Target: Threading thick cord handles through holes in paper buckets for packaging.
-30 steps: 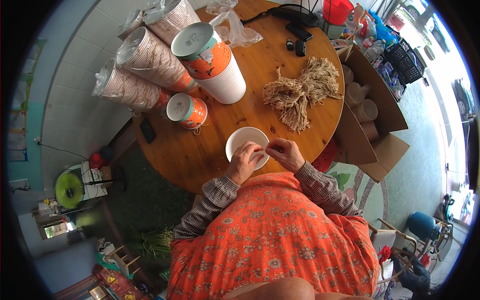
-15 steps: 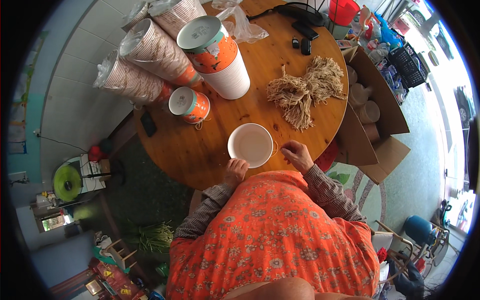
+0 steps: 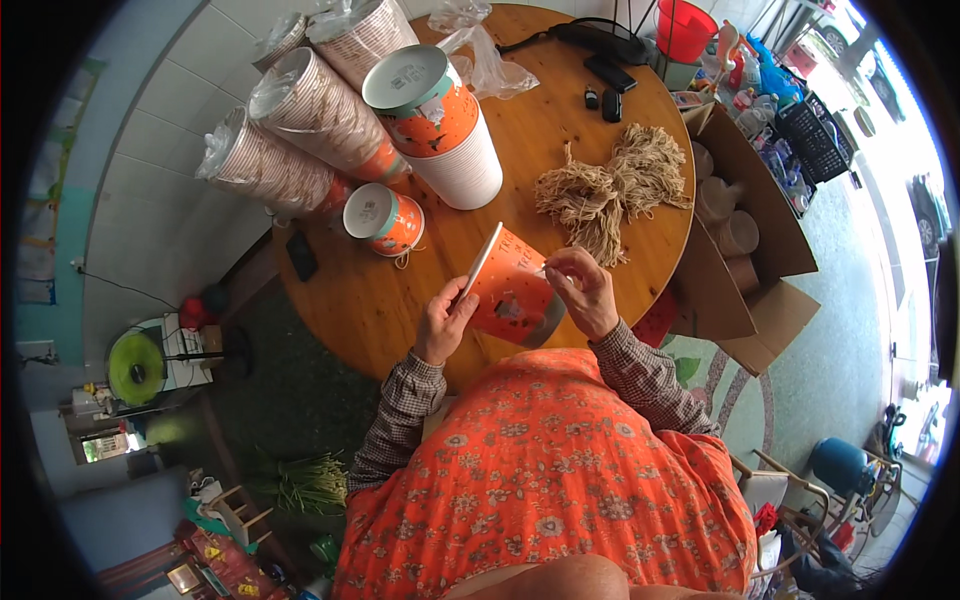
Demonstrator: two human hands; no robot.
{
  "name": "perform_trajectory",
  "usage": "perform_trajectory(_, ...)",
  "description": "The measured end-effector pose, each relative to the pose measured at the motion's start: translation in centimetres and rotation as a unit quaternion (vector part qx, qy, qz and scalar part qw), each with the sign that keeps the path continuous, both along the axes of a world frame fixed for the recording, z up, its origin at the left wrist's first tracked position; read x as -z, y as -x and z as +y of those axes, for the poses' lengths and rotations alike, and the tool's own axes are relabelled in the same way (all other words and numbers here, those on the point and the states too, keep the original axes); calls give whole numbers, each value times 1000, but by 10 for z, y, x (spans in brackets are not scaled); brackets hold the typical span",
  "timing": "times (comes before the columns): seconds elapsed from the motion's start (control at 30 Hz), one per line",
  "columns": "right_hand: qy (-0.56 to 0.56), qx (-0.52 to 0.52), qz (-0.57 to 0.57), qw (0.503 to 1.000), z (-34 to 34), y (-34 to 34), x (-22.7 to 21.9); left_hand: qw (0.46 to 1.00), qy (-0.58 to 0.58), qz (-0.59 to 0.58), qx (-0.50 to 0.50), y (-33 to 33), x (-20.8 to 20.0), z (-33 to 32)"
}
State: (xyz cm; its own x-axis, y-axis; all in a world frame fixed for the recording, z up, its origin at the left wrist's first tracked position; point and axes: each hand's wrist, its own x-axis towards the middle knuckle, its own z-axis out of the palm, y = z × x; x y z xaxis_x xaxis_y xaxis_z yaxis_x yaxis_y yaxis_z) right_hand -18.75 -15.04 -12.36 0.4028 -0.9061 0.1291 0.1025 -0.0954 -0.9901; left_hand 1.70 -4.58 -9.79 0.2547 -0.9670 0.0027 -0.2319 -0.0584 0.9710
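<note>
An orange printed paper bucket [image 3: 512,300] is tilted on its side above the near part of the table, its white rim turned to the left. My left hand [image 3: 443,322] grips it at the rim, thumb on the outer wall. Against the opposite side, my right hand [image 3: 588,294] has its fingertips pinched together; what lies between them is too small to make out. Beyond the bucket is a bundle of tan cord [image 3: 615,185]. A smaller-looking upturned orange bucket [image 3: 383,220] with a cord loop stands to the left.
A tall upturned bucket stack [image 3: 450,160] and several plastic-wrapped stacks [image 3: 315,105] fill the table's far left. Keys [image 3: 611,105] and a dark phone [image 3: 610,73] lie at the back. A cardboard box [image 3: 785,235] with white containers adjoins the right edge of the round wooden table [image 3: 350,315].
The bucket, upright with its mouth facing up before, has been lifted and tipped over, showing its orange side. My left hand moved to its rim, and my right hand came in against its wall.
</note>
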Motion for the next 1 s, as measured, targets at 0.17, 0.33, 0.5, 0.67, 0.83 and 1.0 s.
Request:
perform_trajectory(0.17,-69,-18,-68,995,-6,-6,-17,999,15,9,26,-20,-17,15)
perform_trajectory(0.33,-52,-12,-144,988,-18,-13,-22,993,86,78,-5,-58,-14,25)
perform_trajectory(0.5,-102,-38,-214,971,-26,-27,-30,938,169,281,108,-65,-18,20)
perform_trajectory(0.67,-136,-75,-230,961,-15,-44,-47,882,190,380,205,-64,-4,21)
perform_trajectory(0.83,1,-24,-48,999,-6,-44,-68,970,72,234,14,-46,-22,30)
perform_trajectory(1.0,203,2,97,974,14,-55,-81,986,79,-140,33,-11,-63,26)
